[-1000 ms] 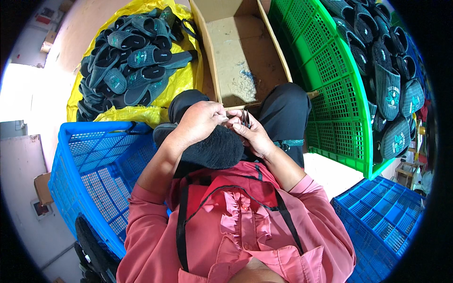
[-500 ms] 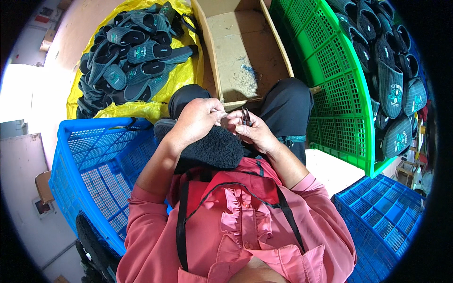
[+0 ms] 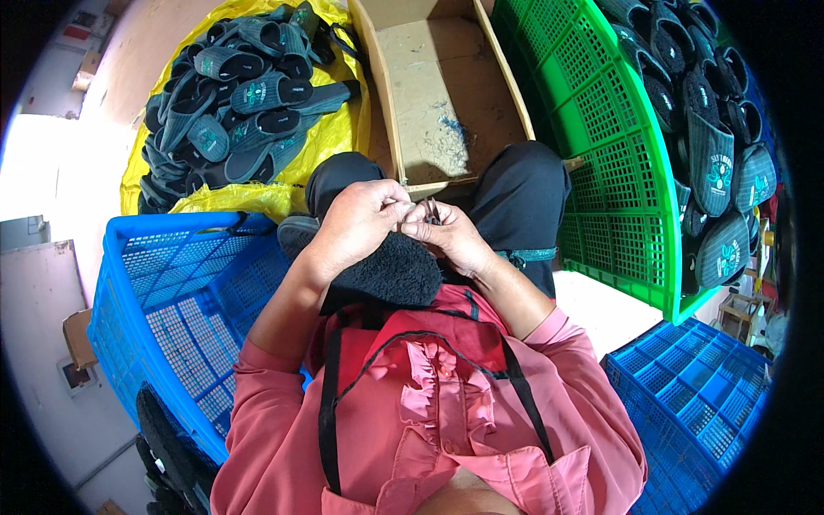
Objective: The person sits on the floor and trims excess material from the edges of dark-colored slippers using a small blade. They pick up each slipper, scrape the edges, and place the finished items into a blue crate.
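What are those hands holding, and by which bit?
The right hand grips a small dark tool by its hidden end, slim tips sticking out. The left hand is pinched; whether on anything, I can't tell.

The blouse (image 3: 571, 412) is pink and ruffled; the apron (image 3: 378, 336) red with black straps (image 3: 330, 421); the trousers (image 3: 524, 184) dark.

PRINT | upper right: stacked grey slippers (image 3: 711, 193) bear white lettering (image 3: 720, 160) above a green motif (image 3: 721, 178) | upper left: slipper pile (image 3: 225, 137) shows green motifs (image 3: 250, 95), white insole labels (image 3: 297, 89) | labels too small to read
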`<state>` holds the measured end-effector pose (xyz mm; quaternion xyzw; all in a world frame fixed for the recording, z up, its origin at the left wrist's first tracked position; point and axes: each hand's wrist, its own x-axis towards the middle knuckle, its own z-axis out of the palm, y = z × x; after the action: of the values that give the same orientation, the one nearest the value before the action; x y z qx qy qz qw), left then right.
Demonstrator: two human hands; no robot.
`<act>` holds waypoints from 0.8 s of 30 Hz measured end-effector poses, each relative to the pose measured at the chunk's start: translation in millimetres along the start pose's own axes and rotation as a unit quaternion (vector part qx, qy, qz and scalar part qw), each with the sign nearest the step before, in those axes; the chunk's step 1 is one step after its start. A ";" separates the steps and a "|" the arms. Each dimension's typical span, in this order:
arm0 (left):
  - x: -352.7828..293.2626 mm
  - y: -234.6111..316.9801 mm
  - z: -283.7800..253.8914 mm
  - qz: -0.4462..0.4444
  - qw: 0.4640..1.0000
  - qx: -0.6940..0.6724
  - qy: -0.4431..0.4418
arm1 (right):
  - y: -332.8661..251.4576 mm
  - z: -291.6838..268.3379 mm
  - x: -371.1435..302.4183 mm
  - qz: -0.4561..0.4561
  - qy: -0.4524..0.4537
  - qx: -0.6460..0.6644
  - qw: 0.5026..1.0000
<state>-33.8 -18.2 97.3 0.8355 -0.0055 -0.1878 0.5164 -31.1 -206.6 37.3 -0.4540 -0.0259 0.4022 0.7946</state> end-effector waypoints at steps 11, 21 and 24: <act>-6.0 5.6 -10.7 -0.016 0.988 0.042 -0.145 | -1.4 -4.5 -1.6 -0.059 0.029 0.027 0.997; -14.1 10.8 -8.1 0.066 0.992 0.103 -0.035 | -2.1 -34.4 -11.6 -0.064 -0.032 -0.110 0.991; -16.9 14.4 -5.3 0.045 0.998 0.045 -0.030 | 2.2 -33.8 -17.5 -0.035 -0.077 -0.138 0.987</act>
<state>-45.2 -16.9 117.0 0.8510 -0.0670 -0.1890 0.4854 -30.6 -241.3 21.5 -0.5257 -0.1582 0.4008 0.7335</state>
